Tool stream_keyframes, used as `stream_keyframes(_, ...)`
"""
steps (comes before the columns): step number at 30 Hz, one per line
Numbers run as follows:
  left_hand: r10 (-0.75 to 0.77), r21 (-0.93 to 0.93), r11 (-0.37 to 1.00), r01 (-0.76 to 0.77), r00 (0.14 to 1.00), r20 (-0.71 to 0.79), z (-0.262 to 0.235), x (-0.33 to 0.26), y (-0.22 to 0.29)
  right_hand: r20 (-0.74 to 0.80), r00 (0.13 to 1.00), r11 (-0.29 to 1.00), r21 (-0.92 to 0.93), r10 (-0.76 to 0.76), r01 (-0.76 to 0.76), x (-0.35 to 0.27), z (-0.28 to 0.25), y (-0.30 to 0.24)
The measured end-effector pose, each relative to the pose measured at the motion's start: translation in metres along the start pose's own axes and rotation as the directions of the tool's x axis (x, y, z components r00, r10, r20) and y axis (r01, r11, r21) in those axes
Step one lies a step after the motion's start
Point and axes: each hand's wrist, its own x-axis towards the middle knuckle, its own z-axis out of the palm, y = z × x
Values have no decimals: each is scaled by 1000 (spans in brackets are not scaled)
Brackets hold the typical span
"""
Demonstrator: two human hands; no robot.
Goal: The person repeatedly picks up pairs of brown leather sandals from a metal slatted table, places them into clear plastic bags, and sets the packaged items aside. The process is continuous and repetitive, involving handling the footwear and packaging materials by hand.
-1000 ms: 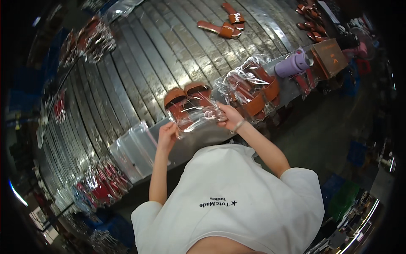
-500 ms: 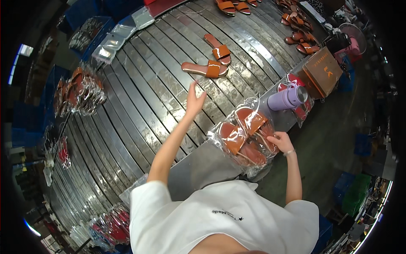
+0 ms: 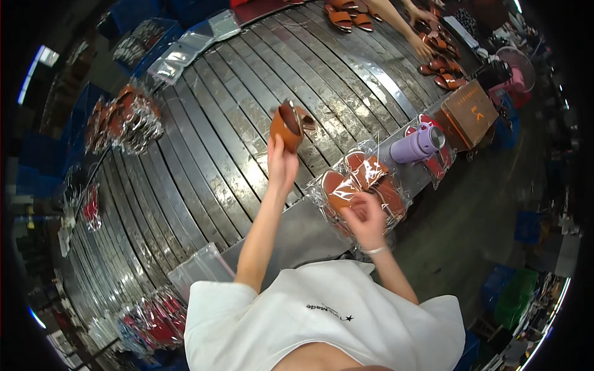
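Note:
Above the slatted metal conveyor, my left hand grips a pair of orange-brown slide sandals by the strap of the nearer one. The second sandal shows partly behind it. My right hand is over a clear plastic bag of brown sandals lying on the grey ledge at the conveyor's near side. Its fingers are loosely bent and slightly blurred, with nothing visible in them; whether they touch the bag I cannot tell.
A purple bottle and a brown shoebox stand along the ledge to the right. Flat clear bags lie near my left arm. Bagged sandals are heaped at far left. Another person's arm reaches over loose sandals at upper right.
My left hand has lifted the sandals off the conveyor and drawn them nearer. My right hand has let go of the bag's right edge and moved left over it. Another person's arms have appeared.

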Motion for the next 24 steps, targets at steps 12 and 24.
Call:
stream_keyframes(12, 341, 961, 215, 172, 909, -239, -93, -237, 47, 727, 595, 685, 240, 343, -688, -108, 115, 96)
stream_keyframes(24, 392, 538, 839, 79, 599, -699, -208, -305, 54, 727, 687, 995, 70, 2, -76, -142, 191, 81)
